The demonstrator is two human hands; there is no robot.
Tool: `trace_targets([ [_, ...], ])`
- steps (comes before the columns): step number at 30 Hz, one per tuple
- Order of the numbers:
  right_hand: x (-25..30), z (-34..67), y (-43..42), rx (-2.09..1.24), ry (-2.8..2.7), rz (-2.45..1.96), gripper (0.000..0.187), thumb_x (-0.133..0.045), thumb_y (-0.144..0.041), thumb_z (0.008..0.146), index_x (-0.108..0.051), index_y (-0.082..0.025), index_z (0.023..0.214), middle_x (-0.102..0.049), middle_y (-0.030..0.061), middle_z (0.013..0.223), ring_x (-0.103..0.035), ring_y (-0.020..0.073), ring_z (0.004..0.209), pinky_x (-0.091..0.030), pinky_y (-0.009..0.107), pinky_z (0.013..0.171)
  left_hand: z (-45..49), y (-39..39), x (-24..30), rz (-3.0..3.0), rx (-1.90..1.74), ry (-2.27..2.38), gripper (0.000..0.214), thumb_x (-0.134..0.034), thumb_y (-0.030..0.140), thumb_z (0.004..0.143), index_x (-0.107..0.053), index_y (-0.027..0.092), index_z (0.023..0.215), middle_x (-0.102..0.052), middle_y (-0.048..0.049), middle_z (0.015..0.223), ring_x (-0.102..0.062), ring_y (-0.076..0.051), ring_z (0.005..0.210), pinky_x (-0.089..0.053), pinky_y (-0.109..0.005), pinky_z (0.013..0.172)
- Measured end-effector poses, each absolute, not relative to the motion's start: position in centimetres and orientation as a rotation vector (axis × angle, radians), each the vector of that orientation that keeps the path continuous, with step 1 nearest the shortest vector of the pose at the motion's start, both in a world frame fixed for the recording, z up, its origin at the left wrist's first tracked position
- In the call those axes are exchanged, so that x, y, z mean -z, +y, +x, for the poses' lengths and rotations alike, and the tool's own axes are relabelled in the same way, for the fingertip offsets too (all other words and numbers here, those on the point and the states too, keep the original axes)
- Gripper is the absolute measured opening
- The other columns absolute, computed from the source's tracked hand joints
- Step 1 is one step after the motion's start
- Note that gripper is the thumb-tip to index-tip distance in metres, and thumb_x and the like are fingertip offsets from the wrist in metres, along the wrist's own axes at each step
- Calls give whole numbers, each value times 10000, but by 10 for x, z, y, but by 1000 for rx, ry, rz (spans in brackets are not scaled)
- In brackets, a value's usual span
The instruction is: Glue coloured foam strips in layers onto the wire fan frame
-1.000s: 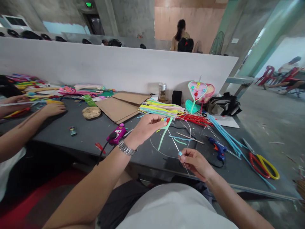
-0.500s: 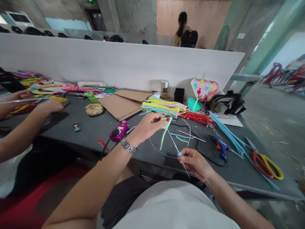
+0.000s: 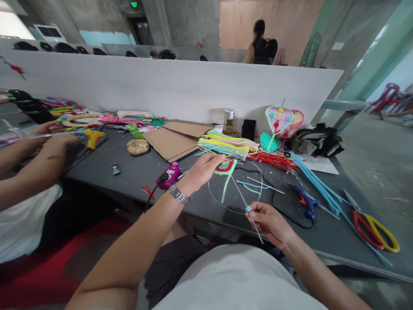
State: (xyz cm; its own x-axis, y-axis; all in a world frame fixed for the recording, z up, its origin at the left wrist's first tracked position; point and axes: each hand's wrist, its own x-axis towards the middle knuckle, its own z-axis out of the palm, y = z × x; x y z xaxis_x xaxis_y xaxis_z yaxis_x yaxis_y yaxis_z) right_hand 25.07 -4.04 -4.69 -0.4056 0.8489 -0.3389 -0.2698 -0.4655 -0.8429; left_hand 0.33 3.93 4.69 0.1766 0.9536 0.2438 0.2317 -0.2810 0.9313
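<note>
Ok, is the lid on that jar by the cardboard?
Yes, it's on: the jar has its silver lid sitting on top.

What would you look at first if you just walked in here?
The pink heart-shaped fan stands out at the back of the grey table. Just before it lies a bright pile of yellow and green strips. Nearest, the left hand and right hand hold a thin wire loop.

A thin wire loop (image 3: 214,199) is held by the left grip (image 3: 202,172). Just beside that grip, a red patch (image 3: 222,168) is fixed on the loop, and a green strip (image 3: 226,187) hangs down. A straight wire (image 3: 239,193) with a blue bead (image 3: 248,208) is pinched by the right grip (image 3: 269,224).
</note>
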Motion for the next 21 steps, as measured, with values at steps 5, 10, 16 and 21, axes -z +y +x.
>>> trace_targets([
  [5,51,251,-40,-1956,-921,-1015,440,-970,-422,593,-636,-172,729,-574,-35,647,-370,39,520,-181,213,498,0,42,-43,1700,-1125,1130,372,-598,532,921,-636,219,722,-577,-4,692,-526,-172,686,-431,-319,662],
  [10,52,250,-40,-1962,-915,-1024,436,-968,-419,592,-639,-173,736,-572,-33,649,-367,46,526,-180,215,495,4,35,-53,1720,-1046,1104,363,-620,510,905,-651,197,723,-560,3,688,-473,-144,647,-371,-297,619],
  [16,52,246,-40,-1929,-968,-1044,416,-958,-435,601,-662,-176,736,-592,-28,658,-376,52,530,-204,215,494,9,32,-62,1756,-936,1124,244,-724,412,794,-691,171,774,-518,31,664,-392,-107,600,-263,-264,571],
  [21,49,246,-40,-1909,-1011,-1052,399,-957,-424,593,-666,-182,720,-602,-26,636,-384,62,532,-230,223,508,11,36,-60,1751,-934,1144,224,-707,389,794,-697,166,780,-539,27,656,-405,-101,585,-267,-260,557],
])
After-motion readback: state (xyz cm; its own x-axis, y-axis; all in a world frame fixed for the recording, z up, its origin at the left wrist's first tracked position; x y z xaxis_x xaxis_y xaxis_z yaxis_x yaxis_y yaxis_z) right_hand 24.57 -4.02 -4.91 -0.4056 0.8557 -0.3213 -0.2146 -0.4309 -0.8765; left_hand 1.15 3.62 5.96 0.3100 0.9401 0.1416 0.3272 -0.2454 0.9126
